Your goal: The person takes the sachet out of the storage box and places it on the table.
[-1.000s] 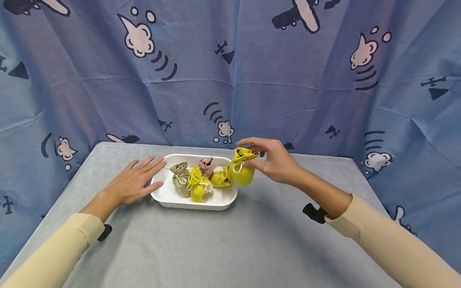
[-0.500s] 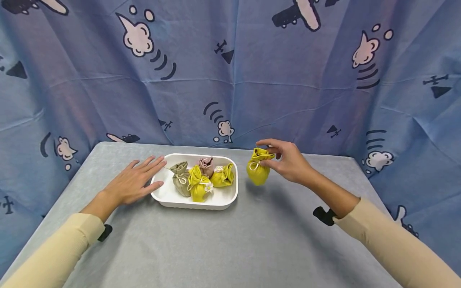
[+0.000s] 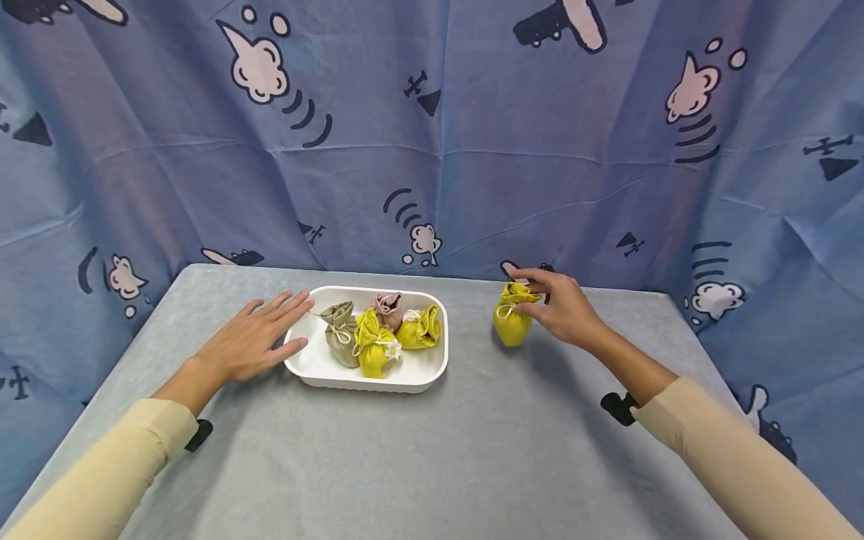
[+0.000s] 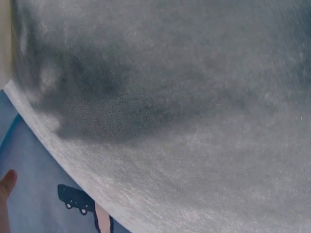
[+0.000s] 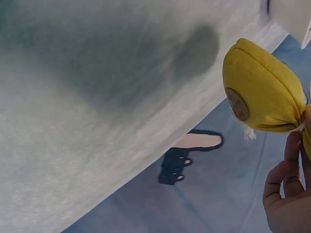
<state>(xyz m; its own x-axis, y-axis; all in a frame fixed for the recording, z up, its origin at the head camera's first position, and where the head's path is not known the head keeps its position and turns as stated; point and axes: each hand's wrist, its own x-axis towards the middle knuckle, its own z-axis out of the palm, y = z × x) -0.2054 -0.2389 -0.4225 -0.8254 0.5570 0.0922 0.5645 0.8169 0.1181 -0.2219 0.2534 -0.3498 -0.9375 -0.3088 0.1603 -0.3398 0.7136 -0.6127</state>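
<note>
My right hand (image 3: 560, 306) pinches a yellow drawstring pouch (image 3: 513, 324) by its gathered neck, right of the tray. In the right wrist view the pouch (image 5: 262, 87) shows a round brown patch, with its shadow on the table apart from it. My left hand (image 3: 253, 341) lies with straight, spread fingers at the left rim of the white tray (image 3: 317, 375). Inside the tray are a grey-green pouch (image 3: 340, 341), a yellow pouch with a white flower (image 3: 371, 360), a pinkish pouch (image 3: 388, 309) and another yellow pouch (image 3: 420, 331).
A grey cloth-covered table (image 3: 418, 465) carries the tray. Behind it hangs a blue curtain (image 3: 513, 135) printed with planes and clouds. A fingertip (image 4: 7, 182) shows at the lower left of the left wrist view.
My right hand has carried the yellow pouch from the tray's right edge rightward over the table, ending lower. The left hand has stayed at the tray's left rim.
</note>
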